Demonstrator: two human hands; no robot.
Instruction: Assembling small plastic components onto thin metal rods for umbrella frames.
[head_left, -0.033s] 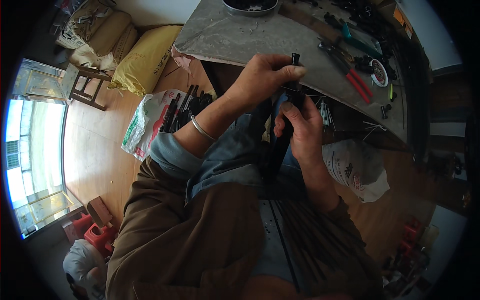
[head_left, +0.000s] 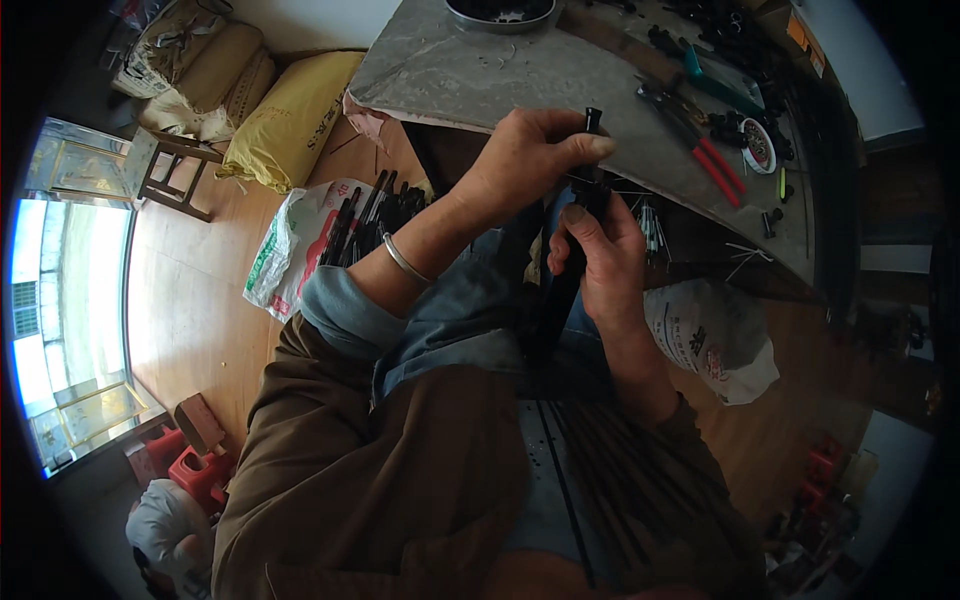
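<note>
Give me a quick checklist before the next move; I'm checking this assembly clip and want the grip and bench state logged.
1. Left hand pinches the top of the black rod: ok.
2. Right hand wraps the rod lower down: ok.
3. Rod end seated in its fitting: cannot tell, fingers cover it.
4. Red-handled pliers lie within reach on the grey workbench: ok.
5. Bag of black rods sits open on the floor by the left arm: ok.

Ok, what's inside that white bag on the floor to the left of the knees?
Black rod-shaped parts stick out of the open white bag, bunched together and pointing toward the grey table. How far down they go and whether anything else lies beneath them is hidden by the bag's wall and the left forearm.
</note>
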